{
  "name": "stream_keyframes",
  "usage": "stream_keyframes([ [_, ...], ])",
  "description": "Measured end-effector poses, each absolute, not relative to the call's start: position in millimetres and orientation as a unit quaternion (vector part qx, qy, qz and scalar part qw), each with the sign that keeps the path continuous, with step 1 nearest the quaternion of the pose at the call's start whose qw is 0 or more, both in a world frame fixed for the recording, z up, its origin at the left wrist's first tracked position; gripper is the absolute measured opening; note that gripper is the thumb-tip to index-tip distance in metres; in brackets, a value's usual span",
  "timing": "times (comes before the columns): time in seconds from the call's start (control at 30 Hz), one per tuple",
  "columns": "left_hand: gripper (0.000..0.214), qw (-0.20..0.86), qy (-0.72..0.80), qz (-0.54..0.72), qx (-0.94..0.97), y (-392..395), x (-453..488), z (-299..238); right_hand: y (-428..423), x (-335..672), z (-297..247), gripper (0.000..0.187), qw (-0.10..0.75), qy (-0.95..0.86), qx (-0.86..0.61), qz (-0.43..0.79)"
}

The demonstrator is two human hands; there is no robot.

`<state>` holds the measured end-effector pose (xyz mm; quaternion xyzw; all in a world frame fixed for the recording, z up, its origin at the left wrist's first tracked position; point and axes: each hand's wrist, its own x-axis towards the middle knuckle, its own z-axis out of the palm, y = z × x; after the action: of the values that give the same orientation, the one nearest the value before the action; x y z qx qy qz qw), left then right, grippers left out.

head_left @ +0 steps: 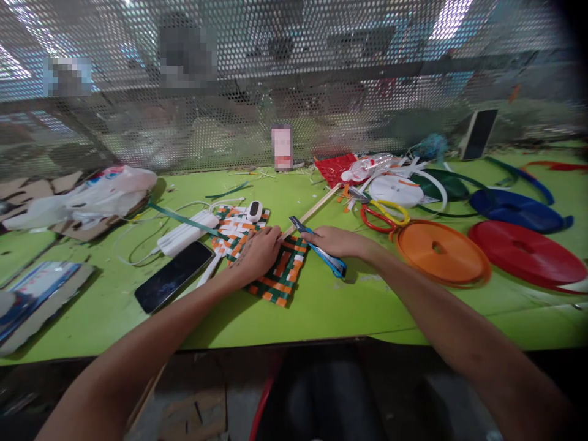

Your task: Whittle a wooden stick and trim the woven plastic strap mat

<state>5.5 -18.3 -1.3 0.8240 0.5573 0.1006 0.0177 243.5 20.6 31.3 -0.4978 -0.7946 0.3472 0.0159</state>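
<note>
A woven mat (279, 277) of orange, green and white strips lies on the green table (321, 306). My left hand (257, 251) presses down on its upper left part, fingers curled together. My right hand (335, 242) is closed around a blue utility knife (321, 251), whose blade end points up-left toward a thin wooden stick (312, 211) running diagonally past the mat's top edge.
A black phone (174, 275), a white power bank (186, 233) with cable, a plastic bag (87, 196) and a book (32, 300) lie left. Scissors (383, 214), orange (441, 251), red (528, 254), blue (514, 208) and white (395, 190) strip rolls sit right. Perforated metal wall behind.
</note>
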Motion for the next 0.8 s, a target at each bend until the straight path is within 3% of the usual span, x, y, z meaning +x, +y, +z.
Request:
stream_keyframes([
  [0.3, 0.021, -0.008, 0.544, 0.113, 0.832, -19, 6, -4, 19, 236, 28, 0.071, 0.013, -0.805, -0.531, 0.264],
  [0.63, 0.024, 0.031, 0.558, 0.127, 0.819, -18, 7, 0, 14, 241, 46, 0.066, -0.033, -0.801, -0.529, 0.278],
  [0.8, 0.024, 0.023, 0.547, 0.136, 0.826, -17, 8, -3, 16, 238, 32, 0.068, 0.001, -0.807, -0.525, 0.269],
])
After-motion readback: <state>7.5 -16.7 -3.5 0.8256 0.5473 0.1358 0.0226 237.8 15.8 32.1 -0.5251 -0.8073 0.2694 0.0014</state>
